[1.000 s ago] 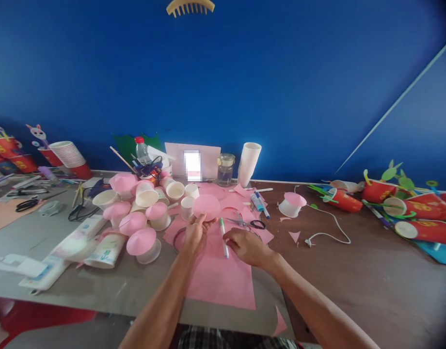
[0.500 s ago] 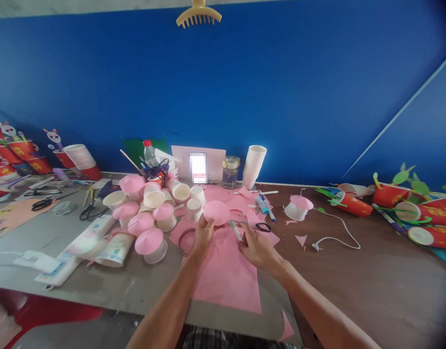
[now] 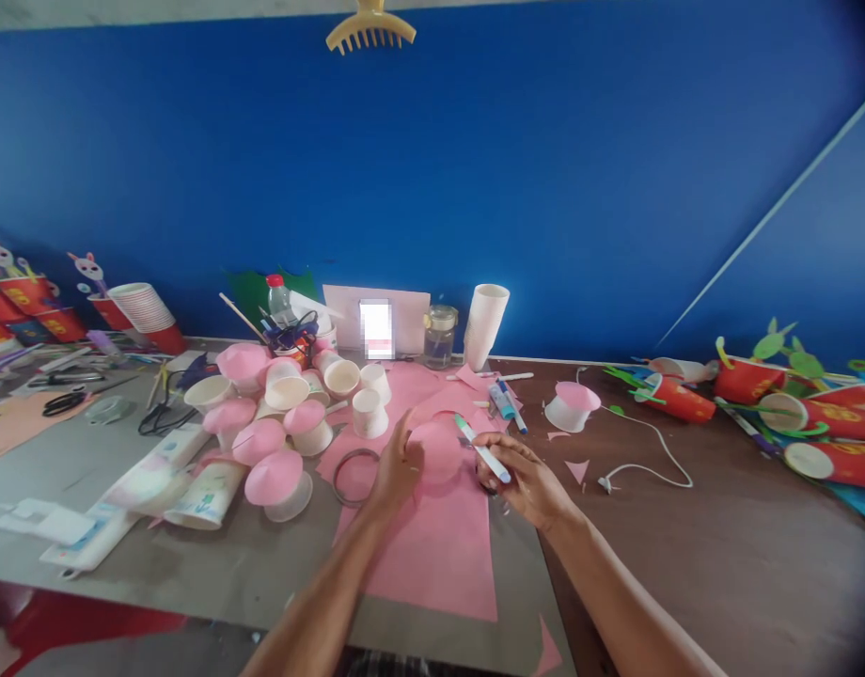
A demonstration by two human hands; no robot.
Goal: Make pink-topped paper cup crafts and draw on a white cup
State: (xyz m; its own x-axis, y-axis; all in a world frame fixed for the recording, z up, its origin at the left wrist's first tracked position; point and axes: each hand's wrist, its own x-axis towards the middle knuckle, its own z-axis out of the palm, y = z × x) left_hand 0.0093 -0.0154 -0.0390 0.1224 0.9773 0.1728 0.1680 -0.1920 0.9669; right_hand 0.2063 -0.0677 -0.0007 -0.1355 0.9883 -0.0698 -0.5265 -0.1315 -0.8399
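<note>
My left hand (image 3: pixel 397 467) is at the left edge of a round pink paper disc (image 3: pixel 439 453), its thumb and fingers closed about that edge. My right hand (image 3: pixel 527 480) grips a white marker pen (image 3: pixel 490 454) with a green tip and a pale blue end, slanted toward the disc. Beneath both hands lies a large pink paper sheet (image 3: pixel 432 574). A roll of tape (image 3: pixel 355 477) rests just left of my left hand. Dark scissors handles (image 3: pixel 486 480) show partly under my right hand.
White paper cups with pink cone tops (image 3: pixel 274 478) crowd the left, beside a power strip (image 3: pixel 122 508). A tall cup stack (image 3: pixel 486 324), a glass jar (image 3: pixel 440 337) and a lit phone (image 3: pixel 377 329) stand behind. Rightward are a pink-topped cup (image 3: pixel 572 406), a white cable (image 3: pixel 658 432) and red cups (image 3: pixel 676 397).
The pink disc has come lower and nearer to me. My right hand has lifted the marker, turning its pale blue end into view. The camera view has shifted slightly.
</note>
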